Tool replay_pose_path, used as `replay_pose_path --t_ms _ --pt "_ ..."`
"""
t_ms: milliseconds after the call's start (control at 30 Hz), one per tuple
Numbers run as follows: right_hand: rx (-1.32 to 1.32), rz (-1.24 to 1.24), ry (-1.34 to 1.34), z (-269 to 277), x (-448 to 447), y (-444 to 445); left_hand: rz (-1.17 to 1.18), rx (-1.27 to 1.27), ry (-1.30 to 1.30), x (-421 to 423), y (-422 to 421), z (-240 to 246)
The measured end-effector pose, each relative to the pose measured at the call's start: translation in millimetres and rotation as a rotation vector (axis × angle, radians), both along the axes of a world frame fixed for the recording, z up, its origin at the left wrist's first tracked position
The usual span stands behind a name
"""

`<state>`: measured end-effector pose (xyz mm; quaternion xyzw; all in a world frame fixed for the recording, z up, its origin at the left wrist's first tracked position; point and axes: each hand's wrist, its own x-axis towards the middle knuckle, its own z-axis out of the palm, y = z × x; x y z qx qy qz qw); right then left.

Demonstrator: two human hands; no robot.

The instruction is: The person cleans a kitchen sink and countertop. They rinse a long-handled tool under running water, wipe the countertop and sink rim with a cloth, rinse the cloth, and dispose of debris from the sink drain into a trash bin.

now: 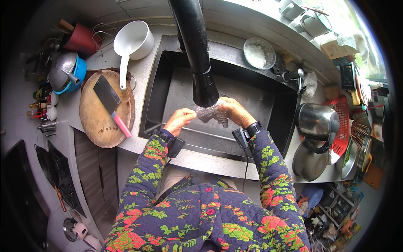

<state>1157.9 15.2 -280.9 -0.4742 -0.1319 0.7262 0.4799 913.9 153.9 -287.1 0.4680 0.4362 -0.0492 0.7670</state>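
Over the basin of a dark sink (189,138), a wet, greyish cloth (211,114), perhaps a mesh dishcloth, is stretched between my two hands. My left hand (180,121) pinches its left end between thumb and fingertips. At the other end, my right hand (235,111) grips the bunched upper part, and a loose fold hangs below. The black faucet spout (205,88) comes down right above the cloth and hides some of its upper edge. I cannot tell whether water is running.
Left of the sink, a cleaver (108,94) with a pink handle lies on a round wooden chopping board (91,116), near a white dipper (133,41). A clear bowl of white contents (259,53) sits on the back rim. To the right stand a steel kettle (316,119) and a red plastic basket (341,138).
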Motion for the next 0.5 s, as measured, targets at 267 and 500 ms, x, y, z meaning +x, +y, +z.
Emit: replay_pose_path --t_ms 267,500 --pt "0.150 -0.064 0.198 13 -12 7 -0.383 0.394 -0.253 27 -10 29" --pt "-0.042 -0.221 -0.469 7 -30 16 -0.164 -0.017 -0.197 27 -29 2"
